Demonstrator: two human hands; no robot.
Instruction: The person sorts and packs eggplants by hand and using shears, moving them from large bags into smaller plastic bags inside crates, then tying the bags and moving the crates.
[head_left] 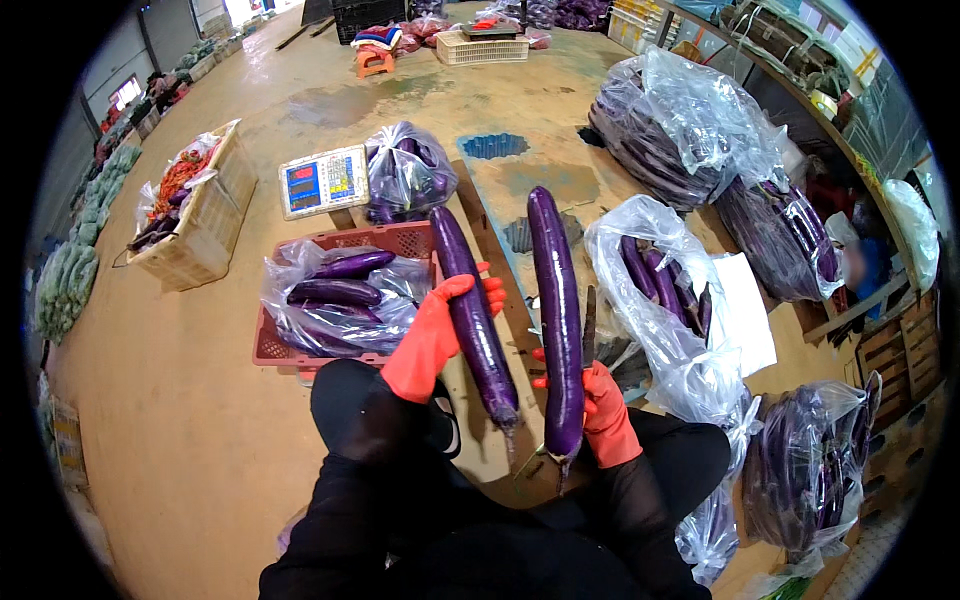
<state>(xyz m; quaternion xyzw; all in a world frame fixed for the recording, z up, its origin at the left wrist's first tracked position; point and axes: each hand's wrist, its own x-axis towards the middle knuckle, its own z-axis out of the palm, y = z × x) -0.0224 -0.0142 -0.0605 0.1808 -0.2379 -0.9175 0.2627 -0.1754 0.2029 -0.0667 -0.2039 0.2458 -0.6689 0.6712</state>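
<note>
In a red rubber glove, my left hand point(425, 340) is wrapped round a long, glossy purple eggplant point(478, 325), its stem end pointing down towards me. My right hand point(608, 420), gloved the same way, grips a second long eggplant point(556, 300), held nearly upright beside the first. A narrow, dark blade-like piece point(590, 325) rises from the right hand behind that eggplant; its lower end is hidden. Left of my hands, a red plastic crate point(265, 335) lined with clear plastic holds several eggplants point(335, 292). To the right lies an open plastic bag point(640, 225) with eggplants inside.
A digital scale display point(325, 182) stands behind the red crate, next to a bag of eggplants point(408, 170). Full eggplant bags point(660, 130) lie far right, another bag point(808, 470) near right. A cream crate point(205, 235) sits at left. A blue-edged board point(495, 180) lies ahead.
</note>
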